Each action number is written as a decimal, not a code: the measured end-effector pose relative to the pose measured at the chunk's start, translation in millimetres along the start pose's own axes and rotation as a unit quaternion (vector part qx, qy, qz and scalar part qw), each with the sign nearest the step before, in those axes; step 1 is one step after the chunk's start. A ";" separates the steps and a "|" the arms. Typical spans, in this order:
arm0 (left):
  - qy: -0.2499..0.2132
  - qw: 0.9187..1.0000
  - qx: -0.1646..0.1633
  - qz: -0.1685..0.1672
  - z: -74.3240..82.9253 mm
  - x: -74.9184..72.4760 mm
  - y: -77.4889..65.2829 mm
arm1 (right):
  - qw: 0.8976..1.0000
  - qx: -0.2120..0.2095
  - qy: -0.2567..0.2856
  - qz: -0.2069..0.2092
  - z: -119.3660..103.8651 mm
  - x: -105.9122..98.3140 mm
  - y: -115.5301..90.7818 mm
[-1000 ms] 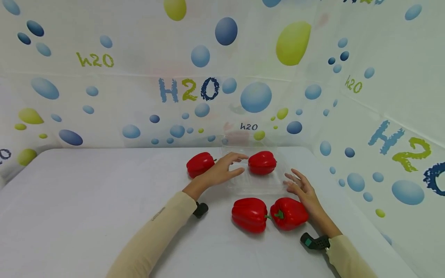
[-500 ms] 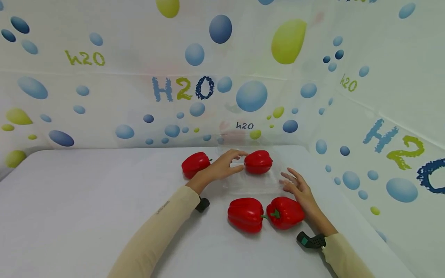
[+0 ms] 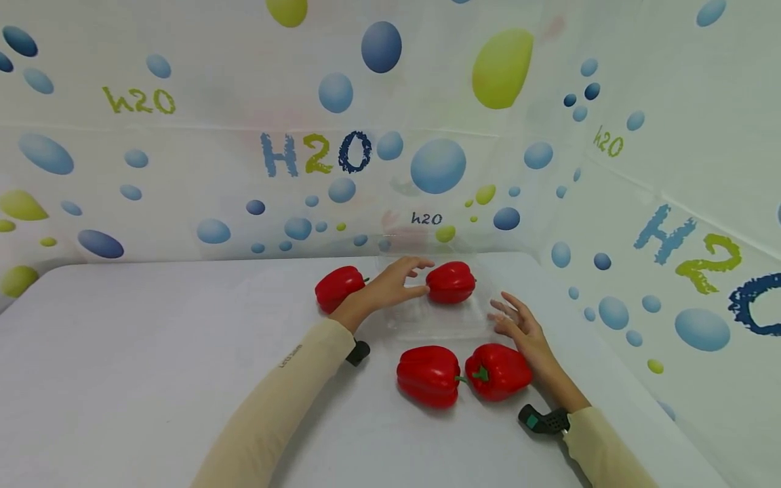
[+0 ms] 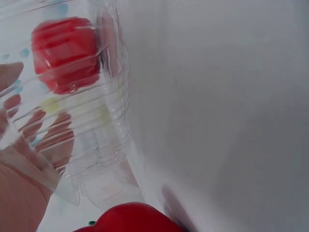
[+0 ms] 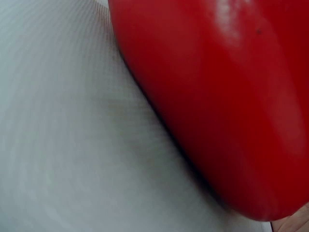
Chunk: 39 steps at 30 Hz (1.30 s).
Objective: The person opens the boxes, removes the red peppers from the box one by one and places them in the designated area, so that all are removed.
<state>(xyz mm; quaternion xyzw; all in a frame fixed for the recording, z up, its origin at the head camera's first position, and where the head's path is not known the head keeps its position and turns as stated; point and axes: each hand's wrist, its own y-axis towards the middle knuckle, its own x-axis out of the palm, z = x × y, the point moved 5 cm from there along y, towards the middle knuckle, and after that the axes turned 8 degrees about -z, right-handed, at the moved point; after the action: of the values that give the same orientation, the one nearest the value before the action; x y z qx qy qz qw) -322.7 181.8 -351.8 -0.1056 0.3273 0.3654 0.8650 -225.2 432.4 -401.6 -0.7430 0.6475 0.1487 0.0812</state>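
A clear plastic clamshell container [image 3: 448, 327] lies on the table with one red bell pepper [image 3: 450, 282] inside. My left hand [image 3: 393, 285] is at its left side, fingers loosely extended toward that pepper. In the left wrist view, the left fingers [image 4: 55, 140] show through the ribbed clear wall. My right hand [image 3: 523, 330] is at the container's right side with relaxed, slightly bent fingers; whether they touch the plastic cannot be told. A second bell pepper [image 3: 339, 287] lies behind the left wrist. Two more, a left pepper [image 3: 428, 377] and a right pepper [image 3: 497, 371], lie in front.
A white-covered table [image 3: 152, 366] carries everything, with a printed curtain [image 3: 213, 176] behind it and along the right. Each wrist wears a black camera, such as the right wrist camera [image 3: 543, 420]. The right front pepper lies close to the right wrist.
The head view has shifted slightly, so everything appears a little further left. The hands, container and peppers keep nearly the same places relative to each other.
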 end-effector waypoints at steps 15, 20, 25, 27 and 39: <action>0.074 0.996 -0.048 -0.008 1.5 5.1 6.0 | 1.000 -0.015 0.006 -0.007 -2.5 2.4 2.6; 0.083 0.995 -0.056 -0.019 -0.7 7.9 11.6 | 1.000 -0.023 0.008 -0.010 -1.7 2.4 3.2; 0.081 0.994 -0.061 -0.029 0.7 10.4 16.0 | 1.000 -0.011 0.002 -0.007 -0.1 1.8 2.7; 0.079 0.994 -0.062 -0.032 1.2 11.1 17.3 | 1.000 -0.006 0.000 -0.004 1.2 1.2 2.9; 0.076 0.993 -0.075 -0.040 6.1 13.5 24.0 | 1.000 -0.010 0.001 0.000 2.6 -1.2 2.1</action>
<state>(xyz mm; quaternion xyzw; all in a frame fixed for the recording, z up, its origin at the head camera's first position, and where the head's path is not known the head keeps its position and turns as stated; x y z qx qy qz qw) -329.5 209.0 -354.4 -0.2106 0.3595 0.3446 0.8412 -227.7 434.0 -403.5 -0.7442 0.6458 0.1544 0.0727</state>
